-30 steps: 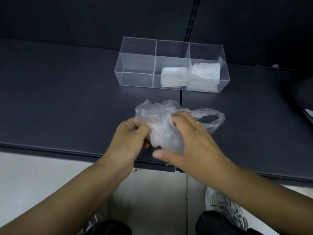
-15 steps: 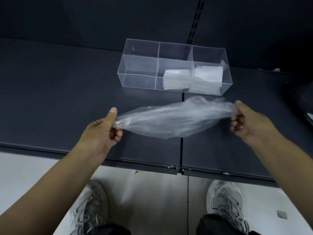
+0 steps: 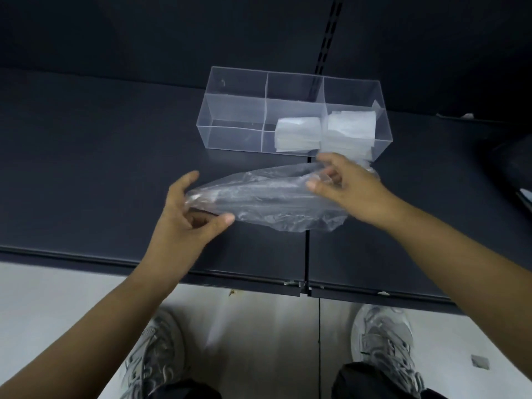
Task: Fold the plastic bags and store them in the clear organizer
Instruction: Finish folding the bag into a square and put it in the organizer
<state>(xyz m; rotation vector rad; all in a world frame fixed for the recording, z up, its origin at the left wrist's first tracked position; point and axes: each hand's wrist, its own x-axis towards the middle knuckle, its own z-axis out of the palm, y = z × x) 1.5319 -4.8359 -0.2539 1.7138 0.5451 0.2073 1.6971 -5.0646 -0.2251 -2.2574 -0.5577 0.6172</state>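
A clear, crumpled plastic bag (image 3: 270, 197) is stretched sideways just above the dark shelf, in front of the organizer. My left hand (image 3: 184, 223) holds its left end between a raised index finger and a thumb underneath. My right hand (image 3: 348, 191) pinches the right end near the organizer's front right corner. The clear organizer (image 3: 230, 136) stands behind and has three compartments. A folded bag (image 3: 298, 133) lies in the middle compartment, and a stack of folded bags (image 3: 351, 128) fills the right one. Nothing shows in the left compartment.
The dark shelf (image 3: 100, 168) has a front edge close to me and a seam (image 3: 307, 254) between two panels. A dark object (image 3: 512, 159) sits at the far right. Below are a pale floor and my shoes (image 3: 383, 338).
The balled bag was pulled out into a long strip between my hands. Since then my right hand has moved in toward the left, and the bag now sags lower with slack.
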